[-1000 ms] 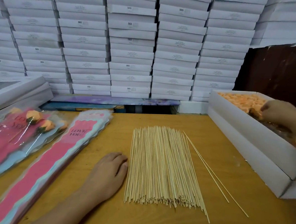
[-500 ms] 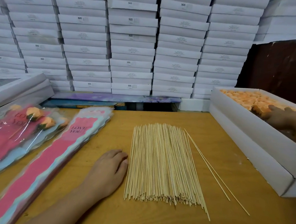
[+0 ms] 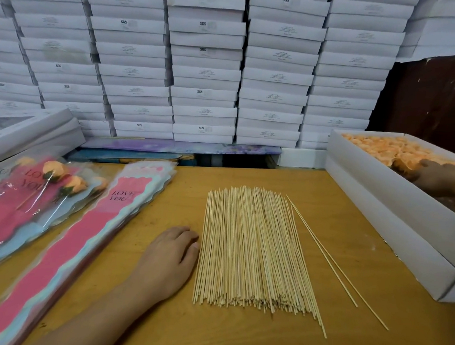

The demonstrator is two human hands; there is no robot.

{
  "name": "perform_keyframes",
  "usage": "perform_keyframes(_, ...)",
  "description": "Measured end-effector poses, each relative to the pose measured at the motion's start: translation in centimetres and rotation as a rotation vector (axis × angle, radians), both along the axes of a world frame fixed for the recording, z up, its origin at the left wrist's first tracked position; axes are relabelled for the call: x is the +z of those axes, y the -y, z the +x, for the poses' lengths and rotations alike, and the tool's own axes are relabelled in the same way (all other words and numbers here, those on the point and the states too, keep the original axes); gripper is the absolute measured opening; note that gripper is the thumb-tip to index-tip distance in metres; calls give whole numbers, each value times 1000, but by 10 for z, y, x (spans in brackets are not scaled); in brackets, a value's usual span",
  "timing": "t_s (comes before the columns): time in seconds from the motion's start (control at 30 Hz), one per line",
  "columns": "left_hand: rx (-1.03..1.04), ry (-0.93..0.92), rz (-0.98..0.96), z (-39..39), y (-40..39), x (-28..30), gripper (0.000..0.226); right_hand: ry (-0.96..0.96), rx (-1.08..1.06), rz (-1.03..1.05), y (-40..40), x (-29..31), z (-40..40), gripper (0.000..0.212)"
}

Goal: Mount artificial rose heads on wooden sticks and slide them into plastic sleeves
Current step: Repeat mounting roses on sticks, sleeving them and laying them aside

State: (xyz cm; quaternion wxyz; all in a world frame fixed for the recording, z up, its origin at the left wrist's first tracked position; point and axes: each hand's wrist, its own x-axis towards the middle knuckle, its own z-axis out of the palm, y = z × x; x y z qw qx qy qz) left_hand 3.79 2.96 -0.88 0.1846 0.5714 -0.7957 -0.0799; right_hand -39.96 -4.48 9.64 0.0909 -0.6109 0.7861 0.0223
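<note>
A spread bundle of thin wooden sticks (image 3: 251, 251) lies mid-table, with two loose sticks (image 3: 330, 261) angled off to its right. My left hand (image 3: 169, 259) rests palm down on the table, its fingertips against the bundle's left edge. Peach rose heads (image 3: 382, 148) fill a white box (image 3: 394, 217) on the right. My right hand (image 3: 441, 178) reaches into that box among the roses; its fingers are partly hidden and blurred. On the left lies a stack of pink "LOVE YOU" plastic sleeves (image 3: 84, 230), and beside it finished sleeves holding roses (image 3: 33, 195).
Stacked white cartons (image 3: 206, 64) form a wall behind the wooden table (image 3: 211, 331). Another white box (image 3: 29, 133) sits at the far left. A dark brown panel (image 3: 433, 97) stands behind the rose box.
My right hand has dropped lower into the rose box and shifted slightly right. My left hand stays put beside the sticks.
</note>
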Motion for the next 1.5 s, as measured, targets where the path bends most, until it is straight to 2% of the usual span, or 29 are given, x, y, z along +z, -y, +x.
perform_keyframes(0.03,0,0,0,0,0,0,43,-174,1,70,19,19,-45,54)
perform_keyframes(0.07,0,1,2,0,0,0,43,-376,-60,163,19,9,-42,54)
perform_keyframes(0.1,0,4,4,0,0,1,43,-530,-83,83,22,-14,-62,53)
perform_keyframes(0.13,1,6,6,0,0,1,44,-425,-127,98,18,-16,-78,51)
perform_keyframes(0.3,4,10,15,0,0,0,44,-269,-236,-37,33,-26,-90,50)
perform_keyframes(0.37,2,10,15,0,0,0,43,-254,-253,-6,39,-40,-94,52)
perform_keyframes(0.47,1,13,15,0,0,0,43,-199,-322,-96,43,-39,-133,61)
perform_keyframes(0.57,1,19,15,0,0,1,43,-173,-412,-58,51,-26,-152,73)
perform_keyframes(0.63,2,22,17,0,0,1,44,-171,-375,-60,42,-24,-133,65)
perform_keyframes(0.73,4,24,12,0,0,0,43,-38,-373,-164,37,-24,-113,54)
perform_keyframes(0.8,8,29,7,0,0,0,43,-61,-397,-132,39,-31,-123,54)
perform_keyframes(0.9,10,31,6,-1,0,0,43,-287,-288,25,43,-21,-152,54)
perform_keyframes(1.03,10,38,7,0,0,0,43,-396,-245,40,22,-7,-128,50)
perform_keyframes(1.1,10,40,11,0,-1,0,43,-387,-260,36,20,-5,-126,50)
perform_keyframes(1.17,9,36,9,0,-1,1,43,-299,-298,-29,23,-8,-127,54)
perform_keyframes(1.33,5,41,6,-1,0,1,43,-111,-358,-269,29,-22,-110,81)
perform_keyframes(1.43,8,38,4,-1,0,1,43,-104,-347,-334,34,-19,-110,94)
perform_keyframes(1.5,8,37,3,-1,0,1,43,-134,-340,-315,43,-2,-133,94)
